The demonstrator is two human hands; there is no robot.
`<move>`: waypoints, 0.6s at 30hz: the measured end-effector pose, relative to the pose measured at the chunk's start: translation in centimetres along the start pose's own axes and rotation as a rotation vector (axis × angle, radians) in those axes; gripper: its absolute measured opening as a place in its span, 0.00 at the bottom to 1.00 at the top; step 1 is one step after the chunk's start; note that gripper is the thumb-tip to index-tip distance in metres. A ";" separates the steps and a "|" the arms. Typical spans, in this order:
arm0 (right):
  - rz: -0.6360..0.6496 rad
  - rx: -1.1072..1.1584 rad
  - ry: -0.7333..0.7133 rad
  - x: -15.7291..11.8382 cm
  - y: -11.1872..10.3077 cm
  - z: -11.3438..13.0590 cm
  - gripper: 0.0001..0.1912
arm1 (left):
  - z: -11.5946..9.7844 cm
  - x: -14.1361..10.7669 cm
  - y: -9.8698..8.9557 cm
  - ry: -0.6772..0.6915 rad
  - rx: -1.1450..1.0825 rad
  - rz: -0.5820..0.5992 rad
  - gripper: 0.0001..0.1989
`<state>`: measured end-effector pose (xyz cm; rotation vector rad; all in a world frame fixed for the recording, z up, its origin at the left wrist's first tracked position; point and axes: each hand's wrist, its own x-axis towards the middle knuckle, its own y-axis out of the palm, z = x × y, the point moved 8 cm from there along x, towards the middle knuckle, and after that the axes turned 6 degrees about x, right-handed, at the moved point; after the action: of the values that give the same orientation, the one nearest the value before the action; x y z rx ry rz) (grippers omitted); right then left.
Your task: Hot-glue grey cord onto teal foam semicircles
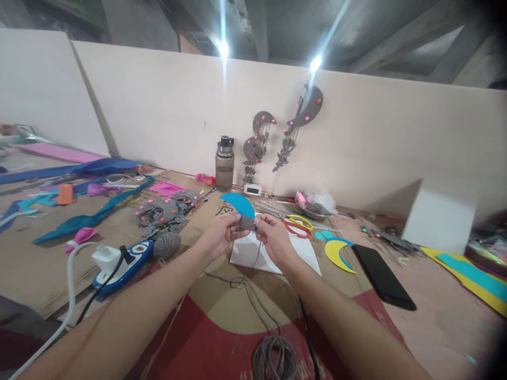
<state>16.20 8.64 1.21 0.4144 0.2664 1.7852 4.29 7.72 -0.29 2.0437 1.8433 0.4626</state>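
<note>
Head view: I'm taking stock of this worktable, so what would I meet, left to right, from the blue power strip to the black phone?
Blue power strip, grey yarn ball, left hand, right hand, scissors, yellow crescent, black phone.

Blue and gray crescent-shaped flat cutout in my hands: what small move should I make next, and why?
Perhaps ease open the looped crossing in the thin gray yarn with your right hand, while your left hand steadies the cutout. The yarn runs up to the right hand, and that crossing lies between that hand and the round gray coil, so a pull might snag.
</note>
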 end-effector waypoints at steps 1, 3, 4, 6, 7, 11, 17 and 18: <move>0.022 0.014 -0.005 0.0 0.2 0.1 0.11 | 0.0 0.1 0.0 -0.005 -0.020 0.005 0.04; 0.064 0.043 -0.003 0.0 0.5 0.2 0.11 | 0.0 0.2 -0.1 -0.019 -0.053 0.021 0.03; 0.084 0.055 0.002 -0.1 0.7 0.1 0.12 | 0.0 0.2 -0.1 -0.029 -0.064 0.025 0.03; 0.114 0.061 0.008 -0.1 1.0 0.1 0.12 | 0.1 0.2 -0.2 -0.060 -0.074 0.016 0.03; 0.123 0.058 0.006 -0.2 1.1 0.1 0.12 | 0.1 0.1 -0.3 -0.075 -0.077 0.004 0.03; 0.137 0.045 -0.019 -0.2 1.2 0.4 0.12 | -0.1 -0.2 -0.2 -0.095 -0.096 -0.027 0.02; 0.110 0.041 -0.018 0.0 0.8 0.1 0.13 | -0.1 -0.1 -0.2 -0.072 -0.091 -0.052 0.02; 0.095 0.030 -0.021 0.0 0.6 0.0 0.13 | 0.0 0.0 -0.3 -0.065 -0.077 -0.049 0.02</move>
<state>15.68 8.51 1.48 0.4736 0.2626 1.8702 4.02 7.73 -0.44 1.9365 1.8046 0.4417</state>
